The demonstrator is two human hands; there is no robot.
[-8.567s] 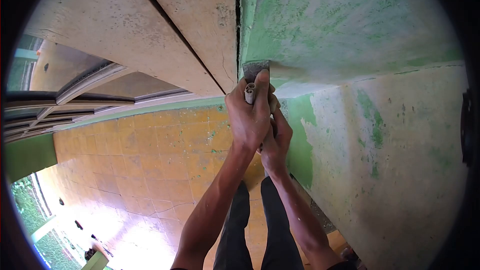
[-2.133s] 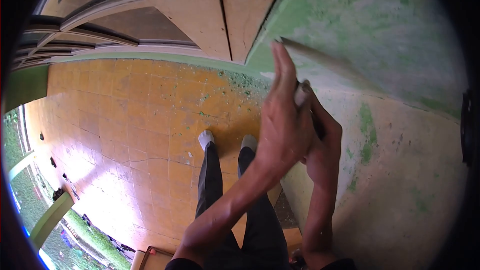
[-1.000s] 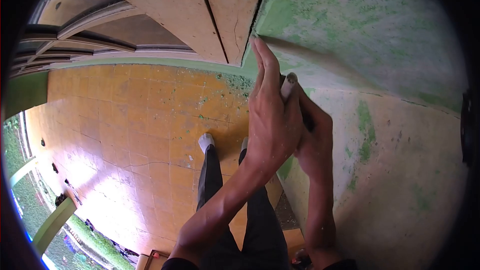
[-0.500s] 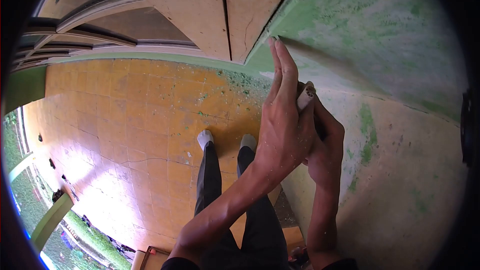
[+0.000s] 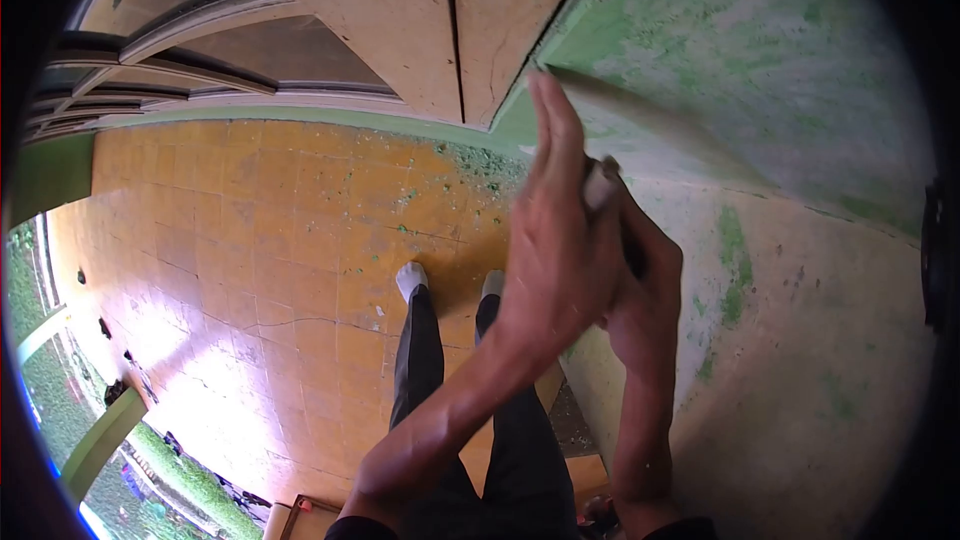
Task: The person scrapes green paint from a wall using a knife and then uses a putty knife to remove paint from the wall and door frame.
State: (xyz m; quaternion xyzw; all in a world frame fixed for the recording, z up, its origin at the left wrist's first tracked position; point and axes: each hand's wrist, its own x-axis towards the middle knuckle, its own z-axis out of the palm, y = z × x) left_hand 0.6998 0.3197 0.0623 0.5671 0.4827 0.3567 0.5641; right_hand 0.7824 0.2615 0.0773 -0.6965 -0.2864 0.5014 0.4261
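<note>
My left hand [image 5: 560, 240] is raised before the corner of the green wall [image 5: 690, 70], two fingers stretched upward and pressed side by side. Their tips are near the wall's edge beside the wooden frame. Partly behind it, my right hand [image 5: 645, 275] is closed, its fingers mostly hidden. A tool's pale handle end [image 5: 601, 186] pokes out between the hands, blurred. The rest of the tool is hidden, so its kind does not show. The handle appears to be in my right hand, with my left hand lying against it.
Green flakes [image 5: 480, 170] are scattered over the orange tiled floor [image 5: 270, 230] by the wall's foot. Wooden panels [image 5: 400, 20] and a window frame [image 5: 200, 25] stand at upper left. My feet in pale socks [image 5: 410, 278] are below. Pale, patchy wall [image 5: 800, 340] fills the right side.
Both hands have shifted slightly left, and the handle end has tilted and moved left with them. Hands and handle are more blurred now.
</note>
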